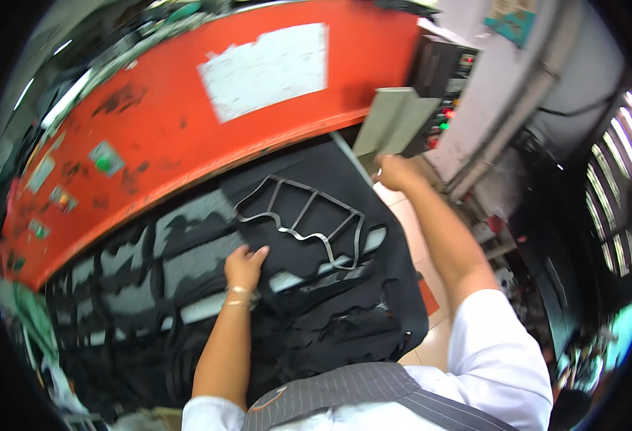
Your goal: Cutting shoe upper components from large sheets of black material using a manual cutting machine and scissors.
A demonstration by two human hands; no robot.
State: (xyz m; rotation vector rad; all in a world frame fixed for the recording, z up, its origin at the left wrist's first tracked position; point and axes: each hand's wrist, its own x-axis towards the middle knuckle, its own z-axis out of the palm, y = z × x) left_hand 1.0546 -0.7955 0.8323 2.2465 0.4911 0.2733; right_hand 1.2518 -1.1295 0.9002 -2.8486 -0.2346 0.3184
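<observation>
A metal cutting die (308,231) with a wavy edge and straight cross bars lies on black sheet material (301,164). My left hand (245,267) is over the sheet, just left of the die and apart from it. Its thumb and fingers are spread, and nothing shows between them. Out to the far right, my right hand (396,172) is closed beside a beige metal panel (385,122). Whatever its curled fingers hold, if anything, is hidden. Cut-out black scraps (344,312) lie nearer to me, with grey surface (194,266) showing through gaps at the left.
A wide red machine beam (165,136) spans the far side, with green buttons (104,162) at its left. A control box with lit lamps (445,118) stands at the back right, next to pipes (503,151). Tiled floor (409,230) shows right of the sheet.
</observation>
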